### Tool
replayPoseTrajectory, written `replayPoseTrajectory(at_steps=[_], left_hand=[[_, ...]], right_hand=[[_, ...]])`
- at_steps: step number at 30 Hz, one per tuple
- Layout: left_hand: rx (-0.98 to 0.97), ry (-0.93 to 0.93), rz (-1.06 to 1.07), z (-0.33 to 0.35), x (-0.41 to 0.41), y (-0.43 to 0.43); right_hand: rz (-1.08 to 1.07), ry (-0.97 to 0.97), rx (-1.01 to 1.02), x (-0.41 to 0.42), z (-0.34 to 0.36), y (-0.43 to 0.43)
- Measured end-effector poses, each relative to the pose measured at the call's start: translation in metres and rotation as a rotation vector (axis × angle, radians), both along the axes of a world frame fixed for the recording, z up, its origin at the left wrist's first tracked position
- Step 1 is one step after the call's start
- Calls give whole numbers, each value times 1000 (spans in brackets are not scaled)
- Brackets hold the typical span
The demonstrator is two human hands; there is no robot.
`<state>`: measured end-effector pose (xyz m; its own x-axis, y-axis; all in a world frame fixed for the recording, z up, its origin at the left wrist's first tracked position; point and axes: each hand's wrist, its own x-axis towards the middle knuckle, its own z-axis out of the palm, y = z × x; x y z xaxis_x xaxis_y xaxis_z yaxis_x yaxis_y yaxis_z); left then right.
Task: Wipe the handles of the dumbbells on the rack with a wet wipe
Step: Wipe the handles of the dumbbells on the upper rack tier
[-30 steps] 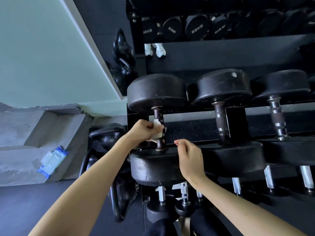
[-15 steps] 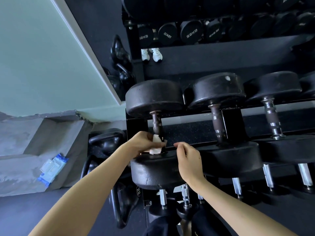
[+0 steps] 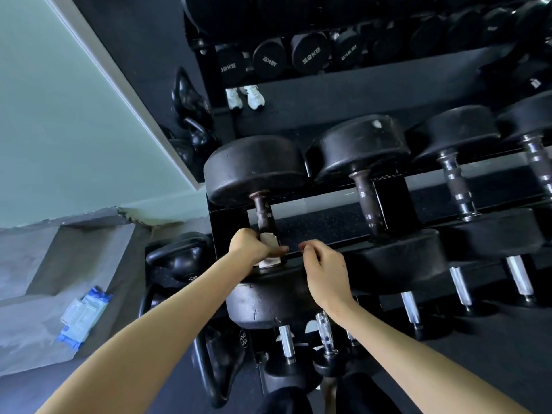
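Observation:
Large black dumbbells lie in a row on the black rack (image 3: 227,213). My left hand (image 3: 251,245) grips a white wet wipe (image 3: 270,259) wrapped round the near end of the leftmost dumbbell's dark handle (image 3: 264,215), just above its near head (image 3: 268,303). My right hand (image 3: 324,271) hovers beside it over that head, fingers loosely curled and holding nothing. The second dumbbell's handle (image 3: 369,203) and a third chrome-ringed handle (image 3: 455,186) stand to the right.
A blue-and-white wipe pack (image 3: 82,316) lies on the grey concrete ledge at the left. Kettlebells (image 3: 179,261) sit on the floor left of the rack. Smaller chrome-handled dumbbells (image 3: 325,330) fill the lower shelf. A wall mirror behind reflects more dumbbells and white shoes (image 3: 245,97).
My left hand has slid the wipe down the handle toward the near head. My right hand stays beside it, almost still.

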<state>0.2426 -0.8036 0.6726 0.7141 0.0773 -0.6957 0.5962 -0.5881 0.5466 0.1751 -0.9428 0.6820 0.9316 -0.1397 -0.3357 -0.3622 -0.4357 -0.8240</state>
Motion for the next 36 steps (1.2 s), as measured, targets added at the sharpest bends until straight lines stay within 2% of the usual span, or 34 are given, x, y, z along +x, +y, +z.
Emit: replayPoseTrajectory(at_steps=[1, 4, 6, 7, 10, 13, 19, 22, 24, 28, 29, 32, 36], left_hand=[[-51, 15, 42, 0, 0, 1], [-374, 146, 214, 1, 0, 13], [-513, 198, 210, 2, -2, 24], [-515, 182, 179, 1, -3, 27], [-317, 31, 67, 2, -7, 22], [-140, -87, 42, 0, -7, 13], [86, -284, 147, 9, 2, 4], [228, -429, 145, 28, 5, 1], [103, -436, 207, 41, 4, -4], [-536, -239, 336, 71, -1, -29], [-631, -200, 334, 76, -2, -38], [-644, -204, 292, 81, -2, -77], [-648, -186, 345, 84, 4, -140]], right_hand=[[-9, 3, 3, 0, -1, 0], [-38, 1, 25, -1, -2, -1], [-69, -13, 52, -2, -2, -2], [-88, -21, 69, -3, -1, -2], [-128, -28, 130, -4, 3, -3], [-89, -4, 123, -5, 7, -8], [58, -110, 99, -9, 31, -16], [37, -116, 156, -7, 46, -33], [14, -101, 237, -2, 57, -49], [39, -89, 316, 20, 72, -87], [51, -80, 331, 26, 75, -97], [162, -75, 327, 45, 84, -127], [317, -64, 241, 64, 82, -161]])
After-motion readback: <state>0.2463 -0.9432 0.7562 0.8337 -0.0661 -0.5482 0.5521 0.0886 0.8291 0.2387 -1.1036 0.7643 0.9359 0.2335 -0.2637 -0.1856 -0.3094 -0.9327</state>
